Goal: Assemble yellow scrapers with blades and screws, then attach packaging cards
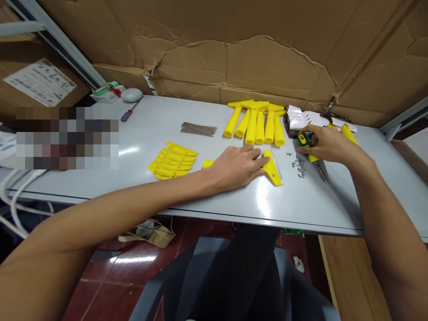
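We hold a yellow scraper [273, 173] in our left hand [236, 167], grip a screwdriver [303, 140] in our right hand [324, 141], near screws [301, 168].

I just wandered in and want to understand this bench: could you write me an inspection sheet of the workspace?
Surface: pale grey table, glossy, reflecting light.
Job's things: yellow scraper, yellow handles grouped at the back, fanned yellow plates, thin metal strips, loose screws.
Clutter: purple-handled screwdriver and white rounded object at back left; white stack beyond the right hand, contents unclear.
Hands: left hand holds the scraper on the table; right hand holds a green-and-yellow screwdriver beside the screws.
Cables: white cables at the left edge.
Surroundings: cardboard behind; red tiled floor; one left patch pixelated.
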Motion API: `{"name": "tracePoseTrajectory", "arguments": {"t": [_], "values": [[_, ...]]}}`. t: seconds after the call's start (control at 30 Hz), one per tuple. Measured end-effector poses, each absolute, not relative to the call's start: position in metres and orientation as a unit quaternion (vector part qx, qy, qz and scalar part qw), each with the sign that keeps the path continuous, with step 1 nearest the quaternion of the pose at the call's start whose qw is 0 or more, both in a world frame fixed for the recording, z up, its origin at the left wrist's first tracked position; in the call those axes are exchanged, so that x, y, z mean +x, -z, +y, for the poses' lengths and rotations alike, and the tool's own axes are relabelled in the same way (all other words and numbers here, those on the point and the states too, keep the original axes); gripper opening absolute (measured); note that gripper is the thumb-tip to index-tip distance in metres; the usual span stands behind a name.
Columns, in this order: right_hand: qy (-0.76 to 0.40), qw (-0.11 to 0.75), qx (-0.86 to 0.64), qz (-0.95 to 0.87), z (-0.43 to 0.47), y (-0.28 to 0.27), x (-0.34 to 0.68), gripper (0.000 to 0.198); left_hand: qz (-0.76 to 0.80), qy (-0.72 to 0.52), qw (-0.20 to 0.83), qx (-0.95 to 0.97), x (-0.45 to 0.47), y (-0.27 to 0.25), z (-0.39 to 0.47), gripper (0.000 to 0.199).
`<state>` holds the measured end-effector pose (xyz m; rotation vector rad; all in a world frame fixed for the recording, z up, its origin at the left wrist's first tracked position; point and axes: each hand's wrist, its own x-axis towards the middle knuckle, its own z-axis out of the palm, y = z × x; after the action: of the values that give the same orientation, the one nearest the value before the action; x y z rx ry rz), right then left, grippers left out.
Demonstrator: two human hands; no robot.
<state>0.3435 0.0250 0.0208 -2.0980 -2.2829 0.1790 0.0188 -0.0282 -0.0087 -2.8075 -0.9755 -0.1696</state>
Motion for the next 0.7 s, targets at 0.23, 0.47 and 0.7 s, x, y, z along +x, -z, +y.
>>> {"name": "tracePoseTrajectory", "arguments": {"t": [0.23,0.47,0.7], "values": [[0.000,0.105,-0.683,-0.723,0.014,-0.020,0.330,0.044,-0.343,0.124,0.049,-0.930,0.019,0.016,-0.021,0.039],[0.065,0.228,-0.621,-0.748,0.034,-0.013,0.357,0.035,-0.348,0.171,0.021,-0.921,0.018,0.020,-0.022,0.043],[0.037,0.194,-0.603,-0.773,0.055,0.012,0.383,0.032,-0.380,0.188,-0.042,-0.905,0.018,0.018,-0.017,0.040]]}}
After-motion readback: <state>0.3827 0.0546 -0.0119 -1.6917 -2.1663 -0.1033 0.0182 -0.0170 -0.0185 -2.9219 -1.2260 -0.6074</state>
